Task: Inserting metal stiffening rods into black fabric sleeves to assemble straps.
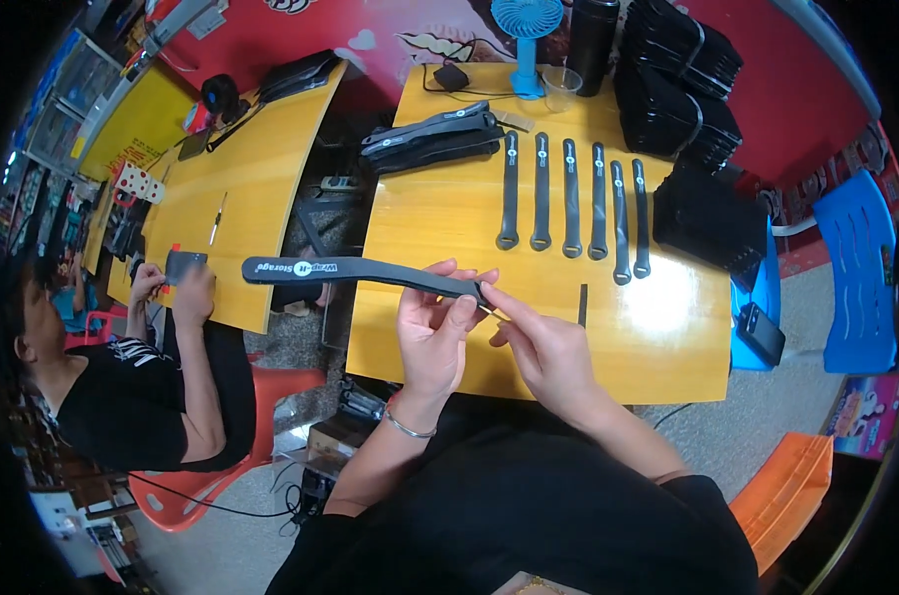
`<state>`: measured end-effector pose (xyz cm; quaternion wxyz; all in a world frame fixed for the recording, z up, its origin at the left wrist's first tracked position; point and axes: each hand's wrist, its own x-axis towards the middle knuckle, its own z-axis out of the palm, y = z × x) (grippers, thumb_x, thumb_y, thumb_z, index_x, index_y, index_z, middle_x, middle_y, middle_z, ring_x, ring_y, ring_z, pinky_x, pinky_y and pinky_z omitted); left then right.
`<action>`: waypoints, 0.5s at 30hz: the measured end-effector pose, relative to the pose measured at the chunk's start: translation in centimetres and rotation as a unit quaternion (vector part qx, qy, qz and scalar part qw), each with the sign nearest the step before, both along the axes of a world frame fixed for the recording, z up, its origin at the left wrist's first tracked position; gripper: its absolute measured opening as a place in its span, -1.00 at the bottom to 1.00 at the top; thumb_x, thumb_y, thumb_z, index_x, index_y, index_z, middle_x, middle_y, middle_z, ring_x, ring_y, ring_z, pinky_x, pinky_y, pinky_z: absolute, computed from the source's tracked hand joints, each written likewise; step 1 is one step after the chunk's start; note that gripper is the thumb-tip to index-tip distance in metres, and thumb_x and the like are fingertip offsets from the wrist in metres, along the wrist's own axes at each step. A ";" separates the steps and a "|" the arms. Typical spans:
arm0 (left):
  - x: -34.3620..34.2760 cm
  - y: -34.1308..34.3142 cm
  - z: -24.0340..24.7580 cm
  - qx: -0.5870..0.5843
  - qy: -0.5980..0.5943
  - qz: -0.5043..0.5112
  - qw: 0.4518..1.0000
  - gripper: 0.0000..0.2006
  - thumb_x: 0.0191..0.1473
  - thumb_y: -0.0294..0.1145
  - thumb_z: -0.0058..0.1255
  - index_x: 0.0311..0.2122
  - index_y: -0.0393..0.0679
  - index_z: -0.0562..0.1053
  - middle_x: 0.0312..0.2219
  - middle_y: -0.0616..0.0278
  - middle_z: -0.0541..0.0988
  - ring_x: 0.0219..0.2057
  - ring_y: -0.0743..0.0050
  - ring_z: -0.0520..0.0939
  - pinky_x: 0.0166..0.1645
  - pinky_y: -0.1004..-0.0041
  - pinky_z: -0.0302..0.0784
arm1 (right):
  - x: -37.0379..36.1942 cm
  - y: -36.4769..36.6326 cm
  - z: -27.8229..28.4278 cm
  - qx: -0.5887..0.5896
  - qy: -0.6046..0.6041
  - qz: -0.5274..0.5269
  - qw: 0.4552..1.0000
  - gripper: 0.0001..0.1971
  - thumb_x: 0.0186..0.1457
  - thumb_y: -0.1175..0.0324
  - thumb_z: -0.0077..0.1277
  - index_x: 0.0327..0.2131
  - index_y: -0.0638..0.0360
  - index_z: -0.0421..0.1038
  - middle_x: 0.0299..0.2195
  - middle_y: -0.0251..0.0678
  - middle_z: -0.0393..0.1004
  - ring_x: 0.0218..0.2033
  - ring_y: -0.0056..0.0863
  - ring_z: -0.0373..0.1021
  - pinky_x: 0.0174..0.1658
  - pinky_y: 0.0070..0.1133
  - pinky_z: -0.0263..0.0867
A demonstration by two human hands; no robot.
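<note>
Above the near part of the yellow table, my left hand (434, 332) grips a dark grey strap (370, 270) with white lettering near its rounded far-left end. The strap looks thick, perhaps layered; I cannot tell whether it is more than one. My right hand (548, 357) pinches its right end between thumb and fingers, and a small bit shows just below the fingertips. Beyond my hands several similar straps (571, 198) lie side by side, each with a holed round end toward me. A short black strip (583, 304) lies right of my right hand.
A pile of straps (434, 139) lies at the table's back left. Black bundles (677, 84) are stacked at the back right, beside a black block (709, 223). A blue fan (527, 45), clear cup (562, 89) and black bottle (593, 45) stand behind. A co-worker (122, 397) sits left.
</note>
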<state>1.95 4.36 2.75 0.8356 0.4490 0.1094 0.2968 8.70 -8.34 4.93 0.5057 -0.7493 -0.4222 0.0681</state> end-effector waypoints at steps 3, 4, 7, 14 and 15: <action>-0.1 0.0 0.0 -0.020 -0.031 -0.002 0.999 -0.64 0.04 -0.64 -0.02 -0.03 -0.22 0.26 -0.19 0.10 0.49 -0.06 0.06 0.50 -0.04 0.25 0.53 | 0.0 0.0 -0.2 0.008 0.005 -0.006 1.000 -0.54 0.00 0.56 -0.03 0.02 0.00 0.33 -0.55 -0.21 0.51 -0.52 -0.41 0.50 -0.44 -0.56 0.40; -0.1 0.0 0.1 -0.018 -0.033 -0.001 0.999 -0.64 0.04 -0.65 -0.02 -0.03 -0.22 0.26 -0.18 0.11 0.49 -0.06 0.06 0.50 -0.03 0.26 0.53 | 0.0 0.0 -0.2 0.012 0.015 -0.003 1.000 -0.55 0.01 0.55 -0.04 0.02 -0.01 0.33 -0.55 -0.21 0.51 -0.53 -0.42 0.50 -0.44 -0.56 0.40; 0.0 -0.1 -0.1 -0.016 -0.039 0.003 0.999 -0.64 0.03 -0.65 -0.02 -0.03 -0.22 0.27 -0.18 0.11 0.50 -0.06 0.06 0.50 -0.03 0.26 0.53 | 0.1 0.0 -0.4 0.017 0.029 0.001 0.999 -0.56 0.02 0.55 -0.04 0.02 -0.02 0.33 -0.55 -0.21 0.50 -0.53 -0.43 0.50 -0.45 -0.57 0.39; 0.2 -0.2 -0.1 -0.003 -0.047 0.006 0.999 -0.63 0.02 -0.66 -0.01 -0.03 -0.22 0.28 -0.17 0.10 0.50 -0.06 0.09 0.51 -0.04 0.28 0.53 | 0.2 -0.2 0.0 0.011 0.053 0.011 0.998 -0.55 -0.01 0.67 -0.10 0.00 0.09 0.35 -0.48 -0.14 0.51 -0.51 -0.43 0.50 -0.42 -0.61 0.39; 0.2 -0.2 -0.1 -0.003 -0.047 0.005 0.999 -0.63 0.02 -0.66 -0.01 -0.03 -0.22 0.28 -0.17 0.10 0.50 -0.06 0.09 0.51 -0.04 0.28 0.53 | 0.2 -0.2 -0.1 0.014 0.043 0.003 0.999 -0.55 0.00 0.61 -0.07 0.01 0.03 0.34 -0.52 -0.18 0.51 -0.52 -0.44 0.50 -0.44 -0.59 0.39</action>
